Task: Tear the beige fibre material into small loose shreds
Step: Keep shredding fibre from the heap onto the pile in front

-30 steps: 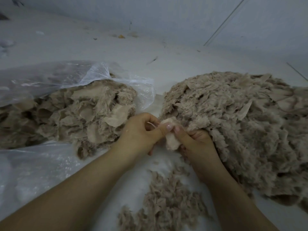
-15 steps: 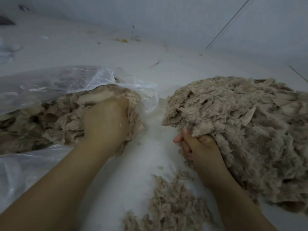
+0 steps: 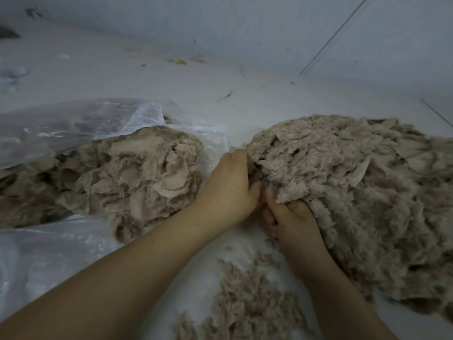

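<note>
Floor [image 3: 245,99]: pale, dusty.
Pile [image 3: 355,192]: at 3 o'clock.
Left hand [image 3: 228,187]: fingers hidden in pile.
Right hand [image 3: 291,217]: pinches a tuft.
Advice: take little, pull apart.

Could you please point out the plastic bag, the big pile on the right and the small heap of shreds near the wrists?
plastic bag [image 3: 73,126]: head view, upper clear film.
big pile [image 3: 355,192]: head view, middle.
small heap of shreds [image 3: 245,303]: head view, centre.

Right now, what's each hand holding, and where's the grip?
Both grip the large fibre pile at its near-left edge: right hand clutches a tuft from beneath, left hand digs fingers in beside it.
</note>
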{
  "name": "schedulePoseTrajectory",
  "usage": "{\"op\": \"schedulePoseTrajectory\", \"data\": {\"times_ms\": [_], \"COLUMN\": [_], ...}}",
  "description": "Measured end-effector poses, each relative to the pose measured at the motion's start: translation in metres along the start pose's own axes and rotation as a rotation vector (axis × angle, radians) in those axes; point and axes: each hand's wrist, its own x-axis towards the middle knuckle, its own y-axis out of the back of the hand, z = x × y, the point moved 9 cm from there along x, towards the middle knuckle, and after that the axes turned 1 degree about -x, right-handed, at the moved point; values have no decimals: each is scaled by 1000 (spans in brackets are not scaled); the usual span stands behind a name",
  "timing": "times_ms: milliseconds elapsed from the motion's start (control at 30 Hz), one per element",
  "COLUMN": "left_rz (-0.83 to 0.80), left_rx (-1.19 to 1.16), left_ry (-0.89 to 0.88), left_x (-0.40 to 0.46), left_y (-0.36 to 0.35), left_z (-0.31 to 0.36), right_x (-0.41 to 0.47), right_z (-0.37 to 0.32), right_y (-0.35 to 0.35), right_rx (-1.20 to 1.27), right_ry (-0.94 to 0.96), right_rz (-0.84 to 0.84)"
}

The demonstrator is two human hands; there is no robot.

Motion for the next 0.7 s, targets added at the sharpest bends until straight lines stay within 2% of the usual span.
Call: {"op": "schedulePoseTrajectory", "data": {"times_ms": [100,233,400,533,700], "left_rz": [99,164,37,-58,-129], "left_rx": [-121,-201,-111,-98,-87], "left_ry": [77,-42,-172,-302,-377], "left_x": [18,27,7,-18,-38], "left_y": [-8,-5,-15,-11,-4], "left_z": [-16,-10,4,13,17], "right_x": [0,1,4,3,1], "right_z": [-1,1,5,0,16], "right_y": [-3,-3,2,5,13], "right_rx": [19,43,56,66,30], "right_ry": [3,-14,-63,-5,-111], "right_rz": [-25,-14,13,26,99]}}
